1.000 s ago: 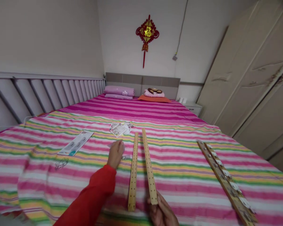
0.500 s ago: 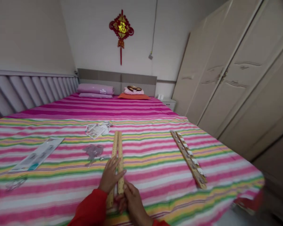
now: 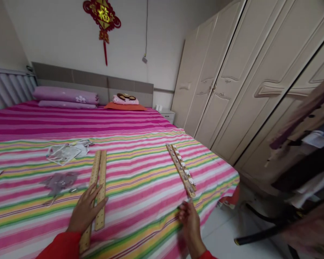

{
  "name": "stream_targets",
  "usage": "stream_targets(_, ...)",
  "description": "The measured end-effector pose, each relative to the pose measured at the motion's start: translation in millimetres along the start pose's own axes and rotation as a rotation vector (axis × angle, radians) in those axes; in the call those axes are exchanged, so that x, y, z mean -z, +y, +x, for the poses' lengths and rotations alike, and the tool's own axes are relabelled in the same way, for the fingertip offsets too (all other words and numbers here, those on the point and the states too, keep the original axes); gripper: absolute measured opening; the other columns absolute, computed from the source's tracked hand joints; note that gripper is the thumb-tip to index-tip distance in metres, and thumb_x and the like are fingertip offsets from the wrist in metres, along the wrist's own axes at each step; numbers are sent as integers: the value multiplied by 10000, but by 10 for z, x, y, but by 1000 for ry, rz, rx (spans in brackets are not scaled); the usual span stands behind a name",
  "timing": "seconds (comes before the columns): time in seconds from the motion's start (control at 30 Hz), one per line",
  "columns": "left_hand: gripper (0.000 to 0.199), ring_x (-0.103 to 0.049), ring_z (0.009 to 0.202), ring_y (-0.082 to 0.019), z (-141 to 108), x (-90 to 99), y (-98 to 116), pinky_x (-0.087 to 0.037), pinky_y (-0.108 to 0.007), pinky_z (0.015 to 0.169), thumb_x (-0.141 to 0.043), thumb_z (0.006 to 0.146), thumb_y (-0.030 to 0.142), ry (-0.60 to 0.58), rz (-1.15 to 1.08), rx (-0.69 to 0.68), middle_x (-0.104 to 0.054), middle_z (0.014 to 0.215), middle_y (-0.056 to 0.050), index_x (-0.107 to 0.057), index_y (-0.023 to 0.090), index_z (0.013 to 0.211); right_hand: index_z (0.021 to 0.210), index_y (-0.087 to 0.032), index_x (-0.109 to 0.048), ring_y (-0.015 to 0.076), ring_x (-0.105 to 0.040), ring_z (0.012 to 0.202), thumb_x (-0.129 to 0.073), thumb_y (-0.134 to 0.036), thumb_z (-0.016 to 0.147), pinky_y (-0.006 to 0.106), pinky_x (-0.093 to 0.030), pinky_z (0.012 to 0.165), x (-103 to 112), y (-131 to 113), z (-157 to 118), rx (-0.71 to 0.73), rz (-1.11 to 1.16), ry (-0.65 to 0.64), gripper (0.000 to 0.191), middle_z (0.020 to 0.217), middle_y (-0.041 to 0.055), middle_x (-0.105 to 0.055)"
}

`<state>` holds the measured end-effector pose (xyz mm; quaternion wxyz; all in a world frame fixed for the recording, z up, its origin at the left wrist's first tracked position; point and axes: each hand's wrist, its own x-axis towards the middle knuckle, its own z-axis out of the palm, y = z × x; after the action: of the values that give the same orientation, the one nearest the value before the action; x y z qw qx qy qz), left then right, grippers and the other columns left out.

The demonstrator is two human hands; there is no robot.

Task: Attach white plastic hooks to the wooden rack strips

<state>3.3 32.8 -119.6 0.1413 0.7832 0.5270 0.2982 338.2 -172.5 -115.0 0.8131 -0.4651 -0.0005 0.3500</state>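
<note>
Two narrow wooden strips [image 3: 102, 187] with small holes lie side by side on the striped sheet. My left hand [image 3: 85, 210] rests on them, fingers spread. On the right are another wooden strip [image 3: 181, 169] bearing small clear pieces and, along its right edge, a row of small white pieces [image 3: 187, 172]. My right hand [image 3: 189, 217] is just below the near end of that strip, its fingers curled and pressed together. Whatever they pinch is too small to make out. Left of my left hand lies a heap of small clear plastic bags [image 3: 61, 182].
A pile of white cards or packets [image 3: 67, 151] lies farther back on the bed. Beyond are folded purple bedding [image 3: 66, 96] and a grey headboard [image 3: 89, 78]. Cream wardrobes [image 3: 224, 79] line the right side, with hanging clothes [image 3: 307, 144] near the bed's right edge.
My view has swung right. My right hand has left the near end of the two strips and moved right to the strip with the pieces. My left hand stays on the strips.
</note>
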Motion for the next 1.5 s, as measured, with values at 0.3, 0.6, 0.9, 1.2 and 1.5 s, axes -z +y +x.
stream_targets(0.3, 566, -446, 1286, -286, -7, 38, 55, -382, -450, 1058, -501, 754, 569, 29, -4, 42, -504, 1383, -41, -564, 313, 1255, 843, -125, -651, 104, -622, 550, -767, -275, 713, 185, -519, 494, 273, -348, 604, -142, 158, -234, 229, 738, 66, -723)
stream_targets(0.6, 536, -482, 1254, -283, -8, 54, 90, -397, -435, 1055, -514, 756, 538, 60, 15, 16, -526, 1362, -49, -605, 278, 1215, 895, -109, -655, 119, -619, 625, -665, -120, 754, 231, -553, 555, 357, -377, 515, -378, 285, -433, 142, 801, 64, -685)
stream_targets(0.9, 559, -444, 1294, -276, -25, 31, 82, -378, -423, 1077, -538, 763, 546, 69, -34, 4, -462, 1429, -51, -589, 269, 1246, 904, -115, -659, 85, -594, 620, -733, -138, 737, 169, -528, 548, 144, -226, 294, -423, 256, -487, 184, 799, 45, -679)
stream_targets(1.2, 483, -357, 1345, -308, -58, 112, 187, -284, -490, 1118, -573, 759, 504, 57, -197, 128, -496, 1404, -72, -652, 237, 1154, 881, -142, -668, 70, -565, 619, -755, -132, 733, 160, -489, 559, -416, 265, -272, -639, 291, -669, 172, 784, 29, -668)
stream_targets(1.5, 727, -638, 944, -229, -378, 267, 857, -527, -359, 818, -667, 692, 543, 50, -918, 407, -621, 1111, -122, -514, 166, 1296, 914, -146, -688, 66, -589, 620, -763, -101, 708, 142, -476, 572, -1436, 776, -910, -711, 150, -836, 223, 838, 43, -701)
